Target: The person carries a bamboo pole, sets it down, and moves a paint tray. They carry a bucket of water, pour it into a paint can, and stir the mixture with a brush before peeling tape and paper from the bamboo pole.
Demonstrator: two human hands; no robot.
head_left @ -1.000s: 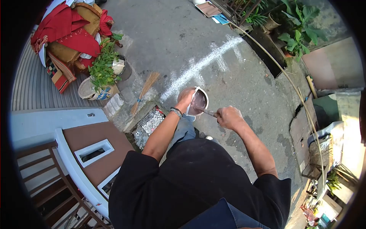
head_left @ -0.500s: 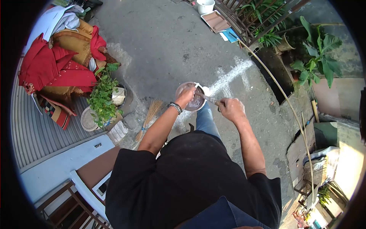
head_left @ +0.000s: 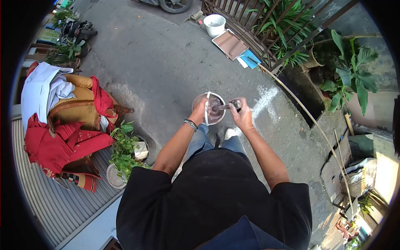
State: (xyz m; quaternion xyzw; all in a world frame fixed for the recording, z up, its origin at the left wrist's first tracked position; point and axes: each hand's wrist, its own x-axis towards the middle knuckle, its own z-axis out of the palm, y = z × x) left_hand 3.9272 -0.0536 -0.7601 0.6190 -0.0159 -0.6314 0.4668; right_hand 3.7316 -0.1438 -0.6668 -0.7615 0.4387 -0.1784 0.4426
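Note:
A small bucket (head_left: 216, 117) of brownish-mauve paint is held out in front of my body, its white handle lying across the opening. My left hand (head_left: 199, 112) is closed on the bucket's left side by the handle; its fingertips are partly hidden. In my right hand (head_left: 243, 116), beside the right rim, is a stick-like tool (head_left: 223, 107) with a dark upper part. The tool's lower end reaches into the paint, so its tip cannot be seen.
Ahead stand a white bucket (head_left: 215, 26), a brown paint tray (head_left: 229, 44) and a metal fence (head_left: 237, 16). Cloth-covered furniture (head_left: 68, 139) and potted plants (head_left: 124, 146) line the left. A long pole (head_left: 306, 101) runs beside an open drain (head_left: 298, 89) on the right.
My view has moved along the pavement, bringing a motorbike wheel in at the top; the broom has left view. My right hand has come closer to the bucket, with the tool still in it.

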